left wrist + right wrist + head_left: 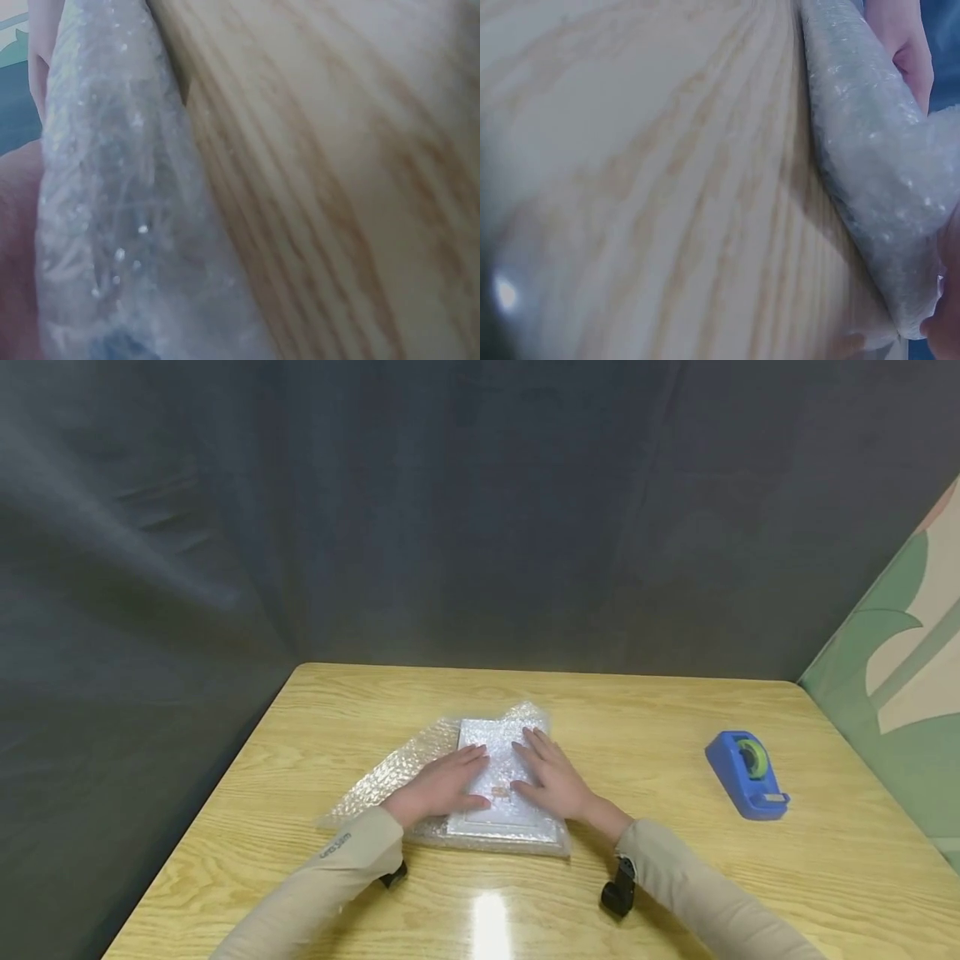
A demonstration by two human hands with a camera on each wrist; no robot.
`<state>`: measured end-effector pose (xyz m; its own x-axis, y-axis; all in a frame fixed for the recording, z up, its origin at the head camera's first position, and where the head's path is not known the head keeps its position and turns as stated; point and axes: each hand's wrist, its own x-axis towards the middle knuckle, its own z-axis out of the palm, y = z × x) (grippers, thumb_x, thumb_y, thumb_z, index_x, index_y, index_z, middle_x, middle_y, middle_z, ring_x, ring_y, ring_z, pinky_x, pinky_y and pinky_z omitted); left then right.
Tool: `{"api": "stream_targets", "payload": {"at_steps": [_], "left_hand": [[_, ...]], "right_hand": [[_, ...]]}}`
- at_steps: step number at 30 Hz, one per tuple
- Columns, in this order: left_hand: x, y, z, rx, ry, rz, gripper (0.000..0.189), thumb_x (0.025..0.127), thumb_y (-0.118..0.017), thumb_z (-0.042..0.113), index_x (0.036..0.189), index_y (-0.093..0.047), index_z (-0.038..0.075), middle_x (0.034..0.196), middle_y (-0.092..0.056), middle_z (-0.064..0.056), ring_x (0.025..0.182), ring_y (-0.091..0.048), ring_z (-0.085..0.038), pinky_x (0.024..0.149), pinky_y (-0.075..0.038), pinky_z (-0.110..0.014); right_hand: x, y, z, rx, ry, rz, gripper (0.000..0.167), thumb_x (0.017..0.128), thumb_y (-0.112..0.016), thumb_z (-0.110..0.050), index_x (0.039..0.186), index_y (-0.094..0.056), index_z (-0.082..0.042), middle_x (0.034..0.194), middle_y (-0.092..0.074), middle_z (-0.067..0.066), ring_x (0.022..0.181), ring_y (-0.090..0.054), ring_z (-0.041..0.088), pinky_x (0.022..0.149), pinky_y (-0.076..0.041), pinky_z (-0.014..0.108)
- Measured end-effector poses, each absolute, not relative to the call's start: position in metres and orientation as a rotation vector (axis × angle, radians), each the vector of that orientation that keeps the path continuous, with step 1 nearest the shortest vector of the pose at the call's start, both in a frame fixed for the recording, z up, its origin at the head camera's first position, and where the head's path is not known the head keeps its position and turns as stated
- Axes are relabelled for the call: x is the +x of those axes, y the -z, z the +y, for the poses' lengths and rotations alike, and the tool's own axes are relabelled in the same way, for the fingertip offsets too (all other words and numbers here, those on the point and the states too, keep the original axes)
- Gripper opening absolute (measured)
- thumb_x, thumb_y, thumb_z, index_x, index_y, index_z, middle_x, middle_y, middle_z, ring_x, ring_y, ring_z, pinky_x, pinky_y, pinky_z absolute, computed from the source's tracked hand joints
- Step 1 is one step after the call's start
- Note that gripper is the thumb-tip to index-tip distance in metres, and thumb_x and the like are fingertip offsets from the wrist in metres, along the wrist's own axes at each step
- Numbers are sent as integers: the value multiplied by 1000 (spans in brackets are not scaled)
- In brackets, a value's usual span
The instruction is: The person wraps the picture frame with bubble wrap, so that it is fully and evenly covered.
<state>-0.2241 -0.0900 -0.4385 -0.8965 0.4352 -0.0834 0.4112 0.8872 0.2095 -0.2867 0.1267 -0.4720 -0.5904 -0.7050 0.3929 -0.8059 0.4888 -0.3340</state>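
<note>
A flat, pale rectangular item (498, 737) lies inside clear bubble wrap (397, 768) on the table, with a small orange mark showing through near its lower middle. My left hand (444, 783) rests on the left part of the package, fingers extended toward its middle. From the right, my right hand (557, 781) lies on the other side with its fingers spread. A loose flap of wrap fans out to the left beneath my left forearm. Both wrist views show the package's puffy wrapped edge (127, 165) close up, with parts of the hands at the frame borders.
A blue tape dispenser (731, 768) with a green roll (759, 758) stands on the right side of the wood-grain table (637, 727). Dark fabric (480, 527) hangs behind and to the left. A green and beige patterned panel (900, 693) borders the right side.
</note>
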Motion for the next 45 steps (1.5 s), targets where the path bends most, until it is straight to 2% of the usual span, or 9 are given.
{"api": "stream_targets", "payload": {"at_steps": [8, 16, 21, 27, 34, 39, 42, 45], "left_hand": [[-225, 437, -94, 629, -350, 2923, 76, 84, -56, 47, 141, -29, 5, 149, -17, -9, 137, -17, -24, 111, -15, -39], [-224, 435, -96, 593, -442, 2921, 73, 83, -58, 45, 140, -33, 6, 149, -19, -8, 136, -18, -24, 111, -16, -39], [-217, 425, -104, 581, -509, 2972, 67, 85, -59, 41, 137, -37, 5, 147, -24, -12, 134, -24, -29, 109, -21, -44], [-204, 415, -145, 454, -665, 3051, 68, 82, -65, 35, 136, -39, 4, 145, -28, -15, 131, -28, -33, 105, -26, -50], [-180, 421, -201, 244, -823, 3013, 68, 83, -66, 28, 136, -36, -2, 141, -32, -22, 128, -31, -39, 103, -28, -52], [-163, 428, -227, 100, -956, 2924, 68, 85, -63, 29, 138, -33, -2, 138, -36, -23, 125, -34, -41, 99, -33, -53], [-156, 433, -238, 48, -1018, 2894, 67, 85, -63, 29, 137, -34, -3, 132, -44, -23, 118, -42, -40, 92, -41, -50], [-150, 437, -246, 1, -1082, 2869, 62, 85, -64, 27, 133, -39, -5, 118, -54, -19, 106, -52, -34, 82, -49, -41]], "right_hand": [[-291, 477, 121, 1289, -773, -2616, 64, 86, -57, -32, 134, -38, 6, 144, -24, 24, 134, -17, 40, 106, -16, 57], [-293, 479, 119, 1318, -840, -2590, 63, 85, -58, -28, 133, -38, 8, 144, -23, 26, 133, -15, 42, 106, -13, 58], [-291, 477, 119, 1317, -859, -2607, 63, 85, -57, -28, 132, -38, 9, 144, -23, 26, 134, -14, 42, 107, -12, 57], [-289, 476, 122, 1306, -829, -2629, 63, 86, -56, -29, 133, -37, 8, 144, -22, 26, 133, -14, 42, 107, -12, 57], [-290, 477, 124, 1307, -820, -2605, 63, 86, -57, -30, 133, -38, 9, 143, -23, 27, 133, -15, 43, 106, -13, 58], [-292, 479, 126, 1299, -811, -2609, 64, 86, -57, -30, 133, -38, 8, 144, -22, 26, 133, -14, 42, 106, -13, 57], [-292, 480, 126, 1294, -818, -2613, 64, 85, -57, -31, 133, -38, 8, 144, -22, 26, 134, -14, 42, 107, -12, 57], [-293, 481, 126, 1291, -822, -2613, 64, 85, -57, -31, 133, -37, 8, 144, -22, 26, 134, -14, 42, 107, -12, 56]]}}
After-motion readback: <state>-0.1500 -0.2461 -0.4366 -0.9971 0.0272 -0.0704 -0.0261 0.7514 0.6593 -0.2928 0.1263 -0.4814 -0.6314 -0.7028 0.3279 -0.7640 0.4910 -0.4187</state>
